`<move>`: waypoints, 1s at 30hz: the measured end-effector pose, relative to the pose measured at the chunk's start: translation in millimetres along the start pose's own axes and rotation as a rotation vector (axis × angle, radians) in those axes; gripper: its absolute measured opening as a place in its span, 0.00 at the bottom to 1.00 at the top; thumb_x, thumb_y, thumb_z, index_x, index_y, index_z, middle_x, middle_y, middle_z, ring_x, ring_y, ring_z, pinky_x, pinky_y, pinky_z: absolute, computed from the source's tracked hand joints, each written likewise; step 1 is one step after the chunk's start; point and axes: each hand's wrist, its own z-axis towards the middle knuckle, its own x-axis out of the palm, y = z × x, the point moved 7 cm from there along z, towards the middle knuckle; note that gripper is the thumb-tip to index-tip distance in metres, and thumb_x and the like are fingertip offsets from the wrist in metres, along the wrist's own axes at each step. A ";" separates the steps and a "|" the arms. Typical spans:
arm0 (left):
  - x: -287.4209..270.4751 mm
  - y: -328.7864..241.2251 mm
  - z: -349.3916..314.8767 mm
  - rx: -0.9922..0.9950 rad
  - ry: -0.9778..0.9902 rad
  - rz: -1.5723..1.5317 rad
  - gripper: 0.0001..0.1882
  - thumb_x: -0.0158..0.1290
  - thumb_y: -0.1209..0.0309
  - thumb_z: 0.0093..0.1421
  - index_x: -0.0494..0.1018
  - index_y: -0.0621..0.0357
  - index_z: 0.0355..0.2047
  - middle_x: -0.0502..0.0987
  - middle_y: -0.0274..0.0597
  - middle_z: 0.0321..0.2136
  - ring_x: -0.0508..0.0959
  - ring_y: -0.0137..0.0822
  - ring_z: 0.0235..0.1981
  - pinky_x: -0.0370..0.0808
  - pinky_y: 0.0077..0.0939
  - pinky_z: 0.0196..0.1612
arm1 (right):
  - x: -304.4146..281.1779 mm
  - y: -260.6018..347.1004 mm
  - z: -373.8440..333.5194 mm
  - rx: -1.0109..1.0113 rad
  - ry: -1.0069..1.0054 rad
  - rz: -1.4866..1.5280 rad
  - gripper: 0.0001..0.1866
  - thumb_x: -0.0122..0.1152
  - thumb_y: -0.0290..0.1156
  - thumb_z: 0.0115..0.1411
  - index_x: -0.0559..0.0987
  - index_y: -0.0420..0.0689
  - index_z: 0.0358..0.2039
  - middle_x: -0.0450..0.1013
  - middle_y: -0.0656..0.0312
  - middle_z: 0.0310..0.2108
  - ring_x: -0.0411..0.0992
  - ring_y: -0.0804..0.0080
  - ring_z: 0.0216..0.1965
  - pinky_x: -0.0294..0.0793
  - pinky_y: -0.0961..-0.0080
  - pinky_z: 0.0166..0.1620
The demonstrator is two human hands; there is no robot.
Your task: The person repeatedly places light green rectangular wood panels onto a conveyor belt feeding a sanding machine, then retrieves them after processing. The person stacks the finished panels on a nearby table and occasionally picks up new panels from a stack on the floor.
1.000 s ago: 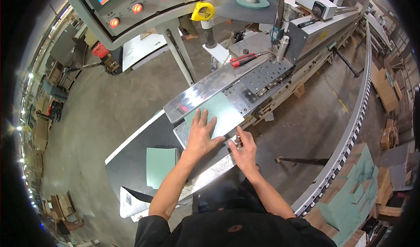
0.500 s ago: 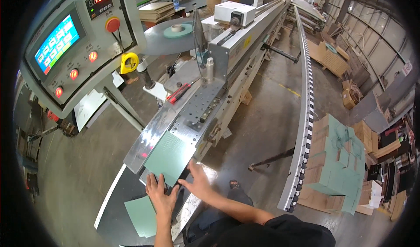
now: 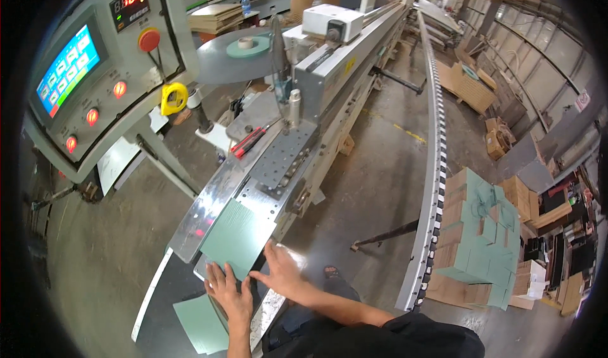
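Note:
A rectangular pale green panel (image 3: 238, 236) lies flat on the metal infeed bed of a long machine, beside its shiny steel guide (image 3: 206, 212). My left hand (image 3: 229, 298) rests at the panel's near edge, fingers stretched out and touching it. Along the right edge is my right hand (image 3: 283, 274), its fingers extended and the thumb apart, near the panel's near corner. Both hands are open, with nothing wrapped in them. More green panels (image 3: 199, 323) lie on the dark surface just left of my left wrist, partly covered by my forearm.
A control box with a lit screen (image 3: 69, 70) and red stop button (image 3: 149, 39) stands at left, a yellow tape measure (image 3: 173, 98) hanging from it. A red-handled cutter (image 3: 249, 142) lies on the machine. A roller rail (image 3: 432, 187) runs at right, beside stacked green-faced panels (image 3: 478, 244).
The whole view has shifted slightly, so the machine appears a little further left and lower. Both hands stay at the green panel's edges, and the panel shows no clear movement along the guide.

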 end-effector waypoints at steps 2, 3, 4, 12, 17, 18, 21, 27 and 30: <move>1.0 0.1 1.2 -0.031 0.001 0.009 0.35 0.64 0.67 0.55 0.69 0.61 0.63 0.63 0.63 0.67 0.57 0.59 0.72 0.50 0.59 0.68 | 0.7 0.9 3.2 0.043 0.053 -0.046 0.57 0.73 0.53 0.53 0.55 0.24 0.67 0.70 0.34 0.50 0.71 0.40 0.48 0.75 0.55 0.49; -0.9 -3.0 4.5 -0.028 0.015 0.010 0.34 0.64 0.66 0.56 0.69 0.61 0.63 0.63 0.64 0.67 0.57 0.60 0.72 0.51 0.61 0.67 | -3.1 1.7 6.9 0.024 0.040 -0.008 0.57 0.75 0.51 0.52 0.55 0.24 0.67 0.70 0.35 0.49 0.71 0.40 0.48 0.75 0.56 0.49; -0.7 -6.3 8.8 -0.041 0.035 0.014 0.35 0.64 0.66 0.56 0.68 0.61 0.63 0.63 0.65 0.67 0.56 0.60 0.72 0.51 0.61 0.68 | -6.3 0.1 9.4 0.004 0.023 0.025 0.57 0.76 0.49 0.51 0.55 0.24 0.67 0.70 0.36 0.48 0.71 0.41 0.47 0.74 0.56 0.50; 20.6 -33.7 38.2 -0.037 0.019 -0.048 0.36 0.65 0.69 0.55 0.67 0.65 0.63 0.60 0.67 0.68 0.53 0.60 0.73 0.42 0.58 0.71 | -20.2 -33.1 34.3 0.003 0.011 0.066 0.57 0.81 0.42 0.46 0.57 0.28 0.67 0.70 0.41 0.45 0.71 0.44 0.46 0.74 0.55 0.46; 44.6 -63.7 69.2 -0.038 0.037 -0.059 0.35 0.64 0.69 0.56 0.67 0.67 0.62 0.60 0.69 0.68 0.51 0.60 0.74 0.40 0.59 0.71 | -41.5 -65.3 63.3 0.010 0.039 0.114 0.56 0.81 0.39 0.46 0.57 0.28 0.67 0.70 0.41 0.46 0.70 0.42 0.47 0.73 0.54 0.46; 48.7 -69.7 76.3 -0.016 0.031 -0.056 0.36 0.64 0.69 0.55 0.66 0.68 0.63 0.60 0.72 0.66 0.52 0.63 0.73 0.40 0.61 0.71 | -44.4 -72.2 69.5 0.014 0.046 0.113 0.56 0.81 0.39 0.46 0.57 0.29 0.67 0.70 0.41 0.47 0.69 0.42 0.47 0.73 0.54 0.47; 64.3 -90.7 97.9 0.050 0.008 -0.068 0.39 0.64 0.69 0.55 0.61 0.70 0.64 0.60 0.79 0.64 0.51 0.67 0.73 0.39 0.65 0.70 | -55.8 -96.9 85.5 0.022 0.035 0.129 0.55 0.81 0.38 0.46 0.58 0.28 0.66 0.70 0.41 0.46 0.69 0.42 0.46 0.72 0.54 0.47; 99.2 -126.1 142.1 0.037 0.028 -0.082 0.33 0.61 0.69 0.57 0.65 0.74 0.60 0.60 0.74 0.66 0.51 0.65 0.73 0.41 0.62 0.71 | -86.9 -141.7 129.7 0.071 0.023 0.202 0.48 0.81 0.37 0.45 0.66 0.33 0.62 0.73 0.43 0.45 0.70 0.42 0.46 0.72 0.53 0.48; 111.8 -154.9 172.6 0.026 0.011 -0.098 0.28 0.62 0.69 0.57 0.71 0.75 0.54 0.69 0.69 0.58 0.62 0.63 0.67 0.48 0.61 0.69 | -107.7 -168.7 154.7 0.115 0.040 0.192 0.44 0.81 0.37 0.45 0.69 0.37 0.61 0.73 0.44 0.44 0.71 0.42 0.45 0.73 0.53 0.49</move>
